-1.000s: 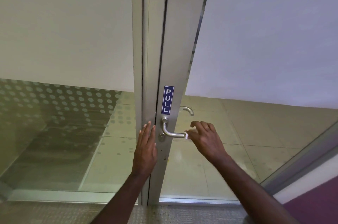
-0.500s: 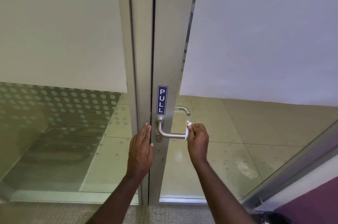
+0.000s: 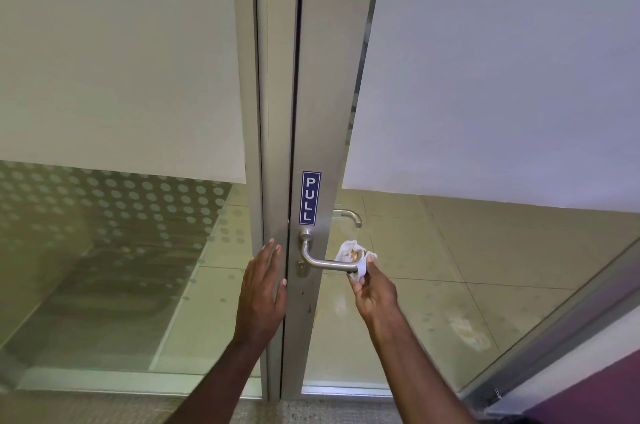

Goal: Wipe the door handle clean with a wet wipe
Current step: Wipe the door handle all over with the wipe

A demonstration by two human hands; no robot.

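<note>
A brushed-metal lever door handle (image 3: 320,261) sticks out to the right from the grey door frame (image 3: 325,112), below a blue PULL sticker (image 3: 310,198). My right hand (image 3: 374,288) pinches a crumpled white wet wipe (image 3: 353,255) with brown stains, pressed around the free end of the handle. My left hand (image 3: 261,288) lies flat with fingers spread against the frame, left of the handle, at the gap between door and fixed panel.
A second handle (image 3: 349,216) on the door's far side shows through the glass. Frosted film covers the upper glass (image 3: 502,60) on both panels. Tiled floor (image 3: 433,285) lies beyond. A purple wall (image 3: 588,389) stands at the lower right.
The right hand has turned palm-up under the handle's end, and the wipe now spreads open over the tip, showing brown stains. The left hand stays on the frame.
</note>
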